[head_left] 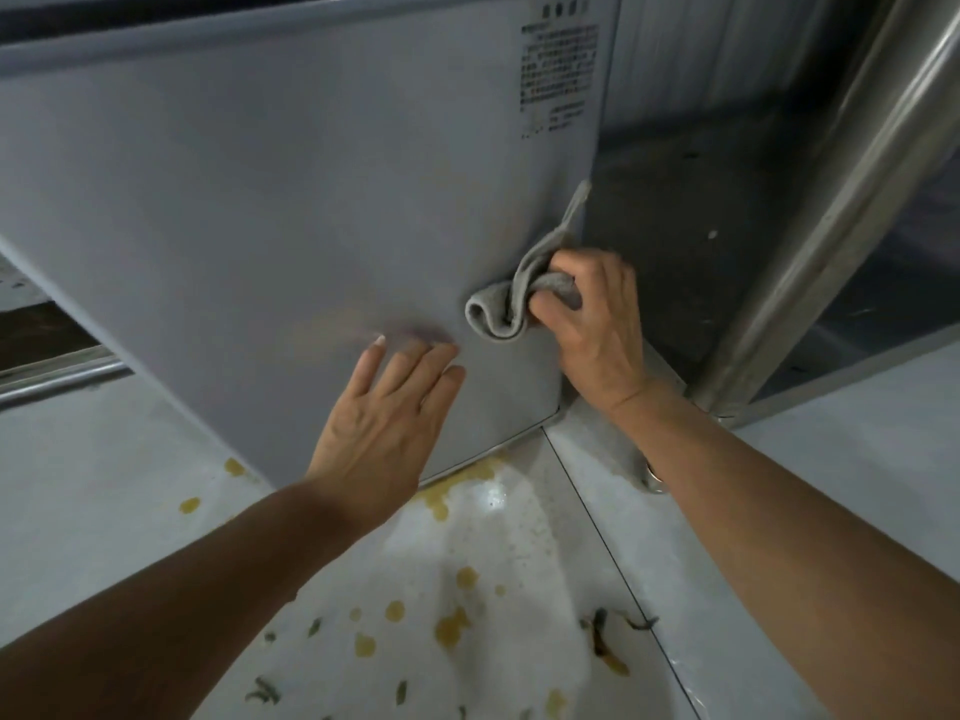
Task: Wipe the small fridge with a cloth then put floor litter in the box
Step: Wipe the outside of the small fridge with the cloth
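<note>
Right hand [587,324] is clenched around the grey cloth [511,298], bunched up and pressed to the fridge [249,200] panel, low down near its right edge. Left hand [384,423] is spread flat and empty against the same panel, just left of the cloth, bracing. To my eye the wipe is well under way. A faint smudge sits on the fridge just above the left fingertips; I'd spread the cloth flatter and sweep across that in overlapping strokes. Below the fridge, yellow splashes and leaf scraps [605,641] litter the floor [104,485], not yet picked up. No box in sight.
</note>
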Demonstrator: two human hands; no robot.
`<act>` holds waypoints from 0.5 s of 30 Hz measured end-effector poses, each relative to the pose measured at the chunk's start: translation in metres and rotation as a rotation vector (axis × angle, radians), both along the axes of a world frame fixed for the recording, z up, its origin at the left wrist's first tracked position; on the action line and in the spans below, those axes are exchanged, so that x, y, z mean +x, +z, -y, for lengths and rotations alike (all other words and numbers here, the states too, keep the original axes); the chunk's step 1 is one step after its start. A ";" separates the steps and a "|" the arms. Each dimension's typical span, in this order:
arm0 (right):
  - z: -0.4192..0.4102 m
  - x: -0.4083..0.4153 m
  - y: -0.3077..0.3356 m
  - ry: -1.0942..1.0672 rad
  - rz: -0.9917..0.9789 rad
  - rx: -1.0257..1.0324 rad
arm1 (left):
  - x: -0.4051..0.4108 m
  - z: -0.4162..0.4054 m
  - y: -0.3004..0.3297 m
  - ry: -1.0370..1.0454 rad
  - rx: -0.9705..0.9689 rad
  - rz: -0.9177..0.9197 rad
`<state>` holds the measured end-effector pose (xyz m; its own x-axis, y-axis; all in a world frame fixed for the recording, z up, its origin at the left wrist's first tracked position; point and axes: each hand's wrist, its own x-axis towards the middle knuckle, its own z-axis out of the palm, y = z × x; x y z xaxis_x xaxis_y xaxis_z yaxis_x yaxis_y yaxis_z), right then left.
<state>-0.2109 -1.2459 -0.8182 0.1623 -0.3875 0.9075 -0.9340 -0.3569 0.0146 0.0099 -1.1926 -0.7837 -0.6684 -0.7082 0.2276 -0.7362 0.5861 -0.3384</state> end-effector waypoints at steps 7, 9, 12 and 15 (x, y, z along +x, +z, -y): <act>-0.008 0.001 -0.063 -0.074 0.134 0.237 | 0.003 0.003 -0.024 -0.040 -0.028 0.115; -0.016 -0.001 -0.070 -0.082 0.150 0.393 | 0.006 0.000 -0.029 -0.051 -0.008 0.156; -0.027 -0.004 -0.070 -0.054 0.153 0.555 | 0.007 -0.002 -0.031 -0.060 0.004 0.151; -0.025 -0.003 -0.058 -0.030 0.366 0.576 | 0.006 0.002 -0.027 -0.081 -0.007 0.129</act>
